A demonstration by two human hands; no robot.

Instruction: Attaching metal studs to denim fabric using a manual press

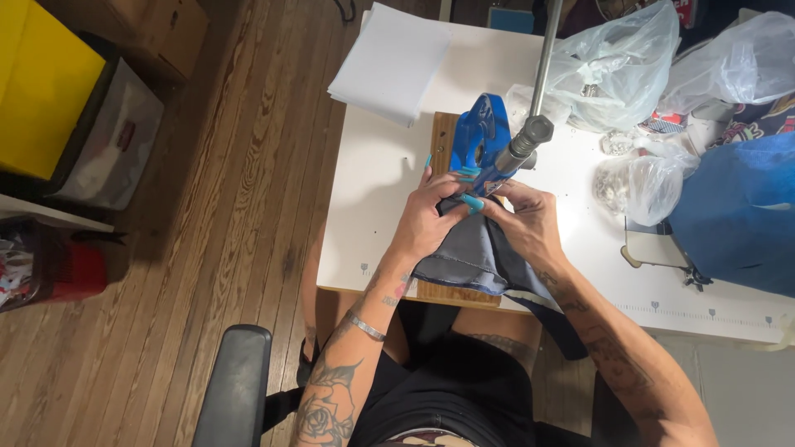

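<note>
My left hand point(431, 219) and my right hand point(530, 223) both pinch a piece of grey-blue denim cloth point(480, 257), holding its upper edge under a blue hand press point(480, 145). The press stands on a wooden board point(443, 136) on the white table point(373, 190) and has a long metal lever point(542, 74) rising from it. The cloth hangs over the table's near edge toward my lap. Both hands have long teal nails, and the fingertips meet at the press base.
A stack of white paper point(389, 62) lies at the table's far left. Clear plastic bags point(617, 70) with small metal parts sit to the right, beside a heap of blue fabric point(737, 207). A yellow box point(41, 83) and bins stand on the wooden floor at left. A black chair arm point(236, 381) is near.
</note>
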